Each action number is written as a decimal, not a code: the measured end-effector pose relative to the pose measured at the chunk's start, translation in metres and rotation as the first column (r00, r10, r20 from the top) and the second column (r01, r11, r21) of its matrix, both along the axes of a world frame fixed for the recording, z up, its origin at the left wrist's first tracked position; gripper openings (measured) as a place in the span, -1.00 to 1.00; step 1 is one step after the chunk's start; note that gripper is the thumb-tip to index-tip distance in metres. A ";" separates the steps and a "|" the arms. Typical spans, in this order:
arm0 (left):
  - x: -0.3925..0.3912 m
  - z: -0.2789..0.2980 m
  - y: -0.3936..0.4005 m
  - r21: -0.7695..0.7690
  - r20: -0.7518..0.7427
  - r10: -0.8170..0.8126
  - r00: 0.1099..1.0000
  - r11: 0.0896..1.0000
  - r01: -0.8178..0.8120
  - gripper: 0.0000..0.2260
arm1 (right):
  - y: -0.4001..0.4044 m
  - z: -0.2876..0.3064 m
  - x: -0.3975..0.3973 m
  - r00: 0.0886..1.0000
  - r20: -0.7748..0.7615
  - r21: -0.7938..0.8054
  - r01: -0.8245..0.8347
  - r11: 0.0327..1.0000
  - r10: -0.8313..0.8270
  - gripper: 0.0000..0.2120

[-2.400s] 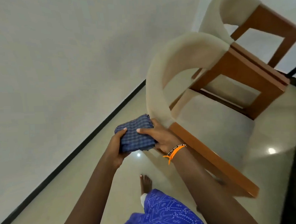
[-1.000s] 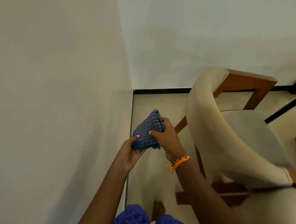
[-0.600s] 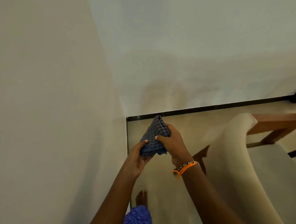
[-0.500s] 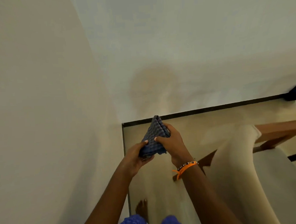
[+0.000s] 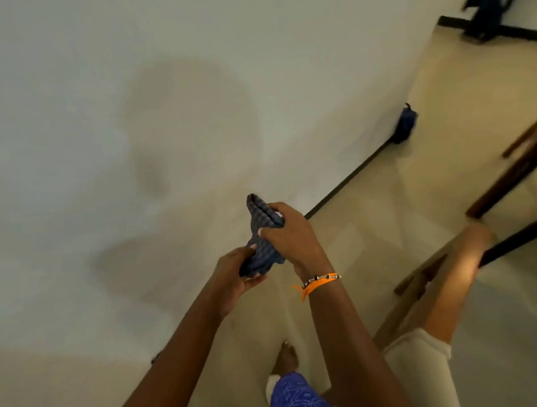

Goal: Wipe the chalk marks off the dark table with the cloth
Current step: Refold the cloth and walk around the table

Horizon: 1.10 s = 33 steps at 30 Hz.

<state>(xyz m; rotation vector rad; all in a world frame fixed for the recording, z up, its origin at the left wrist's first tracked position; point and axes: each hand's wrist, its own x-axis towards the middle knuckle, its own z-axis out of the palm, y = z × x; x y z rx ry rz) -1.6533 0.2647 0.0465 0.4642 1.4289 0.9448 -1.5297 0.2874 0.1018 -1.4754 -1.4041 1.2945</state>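
A folded blue checked cloth (image 5: 260, 231) is held in front of me, above the floor, by both hands. My left hand (image 5: 233, 275) grips its lower end from the left. My right hand (image 5: 289, 233), with an orange band at the wrist, holds its upper part, fingers curled over the fold. The dark table and its chalk marks are not in view.
A white wall (image 5: 132, 117) fills the left and centre, with a black skirting line (image 5: 347, 180) along the beige floor (image 5: 386, 212). A cream chair with wooden legs (image 5: 433, 288) stands at the right. A dark blue object (image 5: 406, 124) sits by the wall. My bare foot (image 5: 286, 356) is below.
The view has swung to the right along the wall; the room corner is gone and the chair sits lower right. Both hands keep hold of the cloth, now turned more upright.
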 end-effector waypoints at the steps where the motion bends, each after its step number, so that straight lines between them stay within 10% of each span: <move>1: 0.014 0.003 0.028 -0.002 -0.011 -0.052 0.999 0.999 0.052 -0.90 | 0.023 0.001 0.017 0.999 0.018 -0.009 0.045 0.999 -0.045 -0.64; 20: 0.338 -0.019 0.388 0.005 0.179 -0.835 0.521 0.530 0.848 -0.67 | 0.263 -0.055 0.328 0.567 0.109 -0.247 0.811 0.530 -0.816 -0.70; 33: 0.626 -0.024 0.476 0.098 0.057 -0.998 -0.040 -0.034 0.995 -0.56 | 0.303 -0.064 0.536 -0.051 -0.027 -0.127 0.991 -0.047 -0.998 -0.76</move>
